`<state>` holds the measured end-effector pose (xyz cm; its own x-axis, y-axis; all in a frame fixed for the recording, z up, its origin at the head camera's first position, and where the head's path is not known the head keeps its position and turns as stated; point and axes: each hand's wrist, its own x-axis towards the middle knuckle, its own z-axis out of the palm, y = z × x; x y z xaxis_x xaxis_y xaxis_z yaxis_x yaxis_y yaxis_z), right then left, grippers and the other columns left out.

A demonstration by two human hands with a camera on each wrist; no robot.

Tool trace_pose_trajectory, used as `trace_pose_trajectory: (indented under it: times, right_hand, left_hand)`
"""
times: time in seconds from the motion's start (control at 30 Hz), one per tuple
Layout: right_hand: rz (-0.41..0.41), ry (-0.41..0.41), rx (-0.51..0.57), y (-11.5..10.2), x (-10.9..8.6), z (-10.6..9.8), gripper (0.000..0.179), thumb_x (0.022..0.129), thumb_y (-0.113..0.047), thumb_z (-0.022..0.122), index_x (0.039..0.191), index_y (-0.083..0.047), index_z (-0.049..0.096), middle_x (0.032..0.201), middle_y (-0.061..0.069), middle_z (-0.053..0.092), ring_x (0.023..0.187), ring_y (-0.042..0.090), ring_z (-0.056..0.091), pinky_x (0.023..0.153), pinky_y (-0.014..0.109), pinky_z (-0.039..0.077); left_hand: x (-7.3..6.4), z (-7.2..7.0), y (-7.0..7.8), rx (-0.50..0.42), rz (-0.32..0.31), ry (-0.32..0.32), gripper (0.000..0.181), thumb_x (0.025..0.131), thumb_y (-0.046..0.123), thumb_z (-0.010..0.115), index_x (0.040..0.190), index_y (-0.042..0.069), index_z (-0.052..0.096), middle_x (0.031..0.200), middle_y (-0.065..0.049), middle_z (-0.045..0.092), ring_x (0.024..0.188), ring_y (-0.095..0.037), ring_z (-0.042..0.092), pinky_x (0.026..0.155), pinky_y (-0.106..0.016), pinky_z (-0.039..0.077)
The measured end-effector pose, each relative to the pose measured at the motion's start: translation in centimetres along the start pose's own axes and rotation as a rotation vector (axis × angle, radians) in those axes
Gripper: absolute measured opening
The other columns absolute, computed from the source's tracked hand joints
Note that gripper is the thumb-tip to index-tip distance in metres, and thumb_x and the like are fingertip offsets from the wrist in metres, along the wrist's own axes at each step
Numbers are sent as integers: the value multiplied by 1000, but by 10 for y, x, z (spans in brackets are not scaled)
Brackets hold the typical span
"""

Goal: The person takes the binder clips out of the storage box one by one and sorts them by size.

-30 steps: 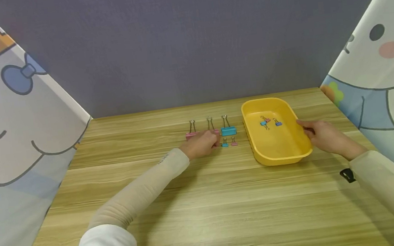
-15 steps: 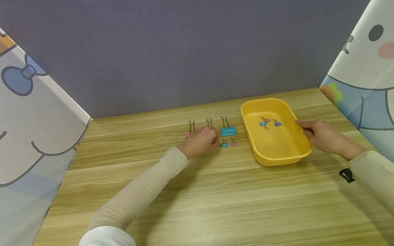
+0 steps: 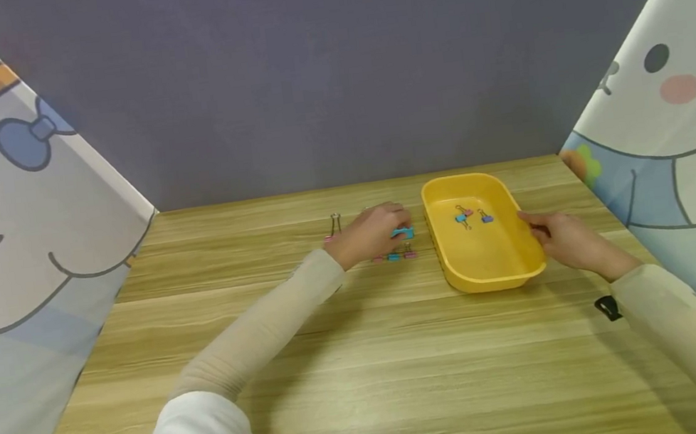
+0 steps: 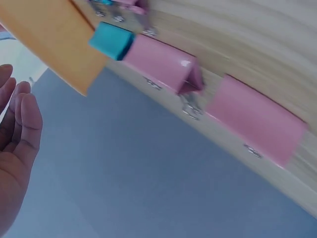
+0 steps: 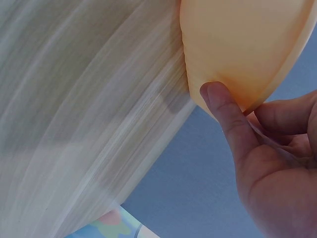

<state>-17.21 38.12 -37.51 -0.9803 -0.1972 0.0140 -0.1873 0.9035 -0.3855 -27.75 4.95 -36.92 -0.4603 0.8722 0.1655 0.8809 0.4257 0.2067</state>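
Gripping the tray (image 3: 488, 258) with my right hand (image 3: 571, 240), I could knock the blue clip (image 3: 407, 233) if my loose-fingered left hand (image 3: 374, 230) dips too low.

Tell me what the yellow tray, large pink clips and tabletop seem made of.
Yellow tray: probably smooth, satin plastic, going by its even colour and soft sheen.
Large pink clips: likely glossy painted metal; one catches a bright highlight, and the wire handles gleam like bare steel.
Tabletop: streaky grain, low sheen; wood or wood-look laminate, can't tell which.
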Motion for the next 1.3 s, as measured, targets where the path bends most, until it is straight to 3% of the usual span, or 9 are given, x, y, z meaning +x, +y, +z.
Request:
trace_pose_trajectory:
  times: [0.23, 0.47, 0.8, 0.97, 1.3]
  right_hand:
    - [-1, 4, 3, -2, -1, 1, 41, 94, 1, 49, 132, 13, 43, 114, 36, 54, 66, 22, 50, 63, 37, 42]
    - [3, 4, 16, -5, -1, 1, 41, 93, 2, 48, 132, 13, 43, 116, 37, 53, 68, 23, 50, 63, 37, 42]
    - [4, -1, 41, -10, -2, 2, 41, 95, 2, 47, 133, 13, 42, 124, 35, 49, 91, 35, 58, 75, 47, 47]
    - [-11, 3, 52, -12, -3, 1, 40, 94, 3, 46, 133, 14, 41, 125, 35, 48, 106, 44, 54, 82, 54, 46]
    - [-7, 6, 41, -16, -4, 3, 39, 95, 2, 48, 132, 14, 43, 125, 35, 48, 102, 42, 56, 78, 49, 47]
  left_hand:
    - [17, -2, 15, 10, 26, -16, 16, 92, 16, 63, 106, 9, 65, 104, -1, 61, 92, -10, 55, 78, -17, 44]
    - [35, -4, 31, 16, 43, -33, 17, 90, 15, 65, 107, 10, 64, 103, 0, 60, 91, -10, 54, 79, -18, 44]
    - [58, 3, 42, -15, 8, -53, 21, 92, 20, 64, 111, 12, 63, 108, 0, 60, 95, -9, 54, 79, -18, 43]
    - [70, 10, 44, -28, -7, -61, 25, 91, 18, 66, 115, 11, 64, 110, 1, 61, 99, -10, 56, 83, -15, 42]
    - [92, 30, 45, 5, -105, -152, 32, 92, 16, 63, 122, 6, 61, 116, -2, 59, 105, -14, 55, 87, -17, 41]
